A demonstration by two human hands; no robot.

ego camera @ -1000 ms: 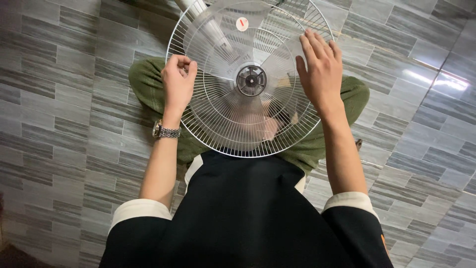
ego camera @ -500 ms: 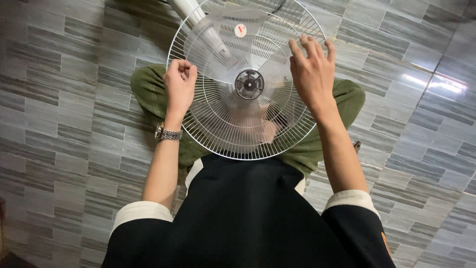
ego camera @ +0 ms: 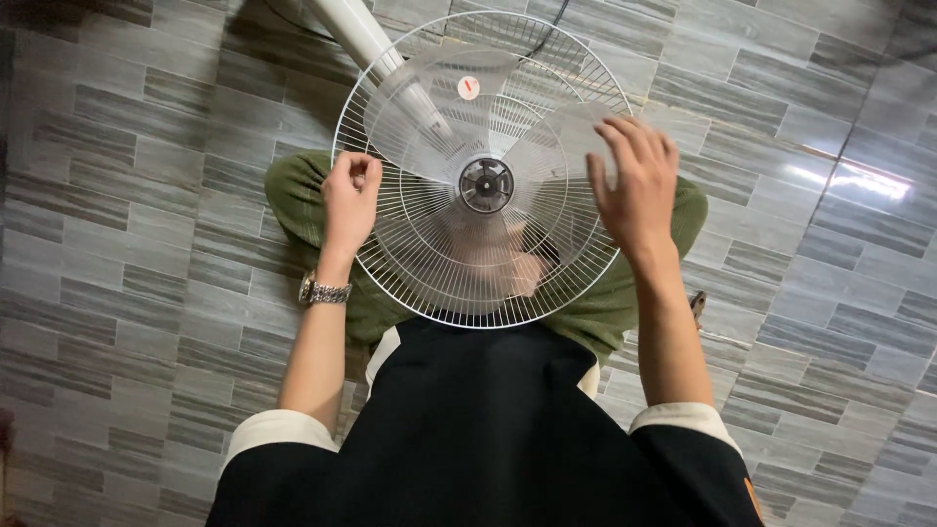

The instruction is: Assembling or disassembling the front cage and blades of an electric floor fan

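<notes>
A round white wire fan grille point(ego camera: 429, 263) lies over my lap, with clear plastic blades point(ego camera: 429, 107) and a dark hub point(ego camera: 486, 184) visible behind it. My left hand point(ego camera: 349, 200), with a metal watch on the wrist, is closed on the grille's left rim. My right hand point(ego camera: 634, 185) rests on the right rim, fingers spread over the wires. The white fan pole point(ego camera: 356, 34) runs up and left behind the grille.
I sit cross-legged in green trousers point(ego camera: 293, 195) on a grey tiled floor point(ego camera: 137, 224). A black top with white sleeve cuffs fills the lower view. A bright light reflection lies on the tiles at the right.
My right hand has slid leftward and down along the rim. The view has moved closer, so the fan appears larger. The left hand stays on the left rim.
</notes>
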